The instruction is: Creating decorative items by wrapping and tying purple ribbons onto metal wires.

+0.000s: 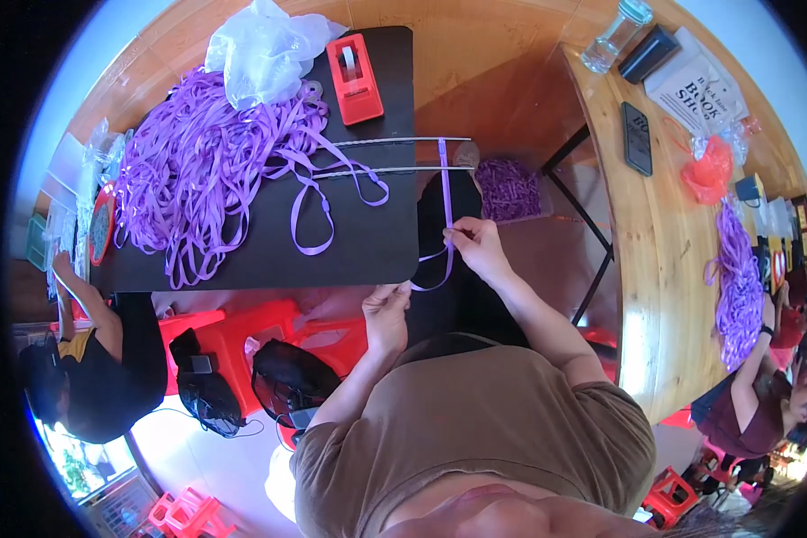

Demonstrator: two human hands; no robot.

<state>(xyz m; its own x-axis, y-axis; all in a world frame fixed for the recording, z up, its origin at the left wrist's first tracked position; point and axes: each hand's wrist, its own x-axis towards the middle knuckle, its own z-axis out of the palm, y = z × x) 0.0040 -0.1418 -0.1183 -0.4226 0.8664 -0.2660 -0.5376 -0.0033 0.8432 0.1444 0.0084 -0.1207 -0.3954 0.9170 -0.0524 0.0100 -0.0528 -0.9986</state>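
My right hand pinches a thin purple ribbon that runs up over two metal rods sticking out from the black table. My left hand holds the lower end of the same ribbon, which curves in a loop between the two hands just off the table's edge. A big tangled heap of purple ribbons lies on the table to the left, with one loop trailing toward the rods.
A red tape dispenser and a clear plastic bag sit at the table's far side. A box of purple pieces lies below the rods. Red stools, a black bag, a wooden table and seated people flank me.
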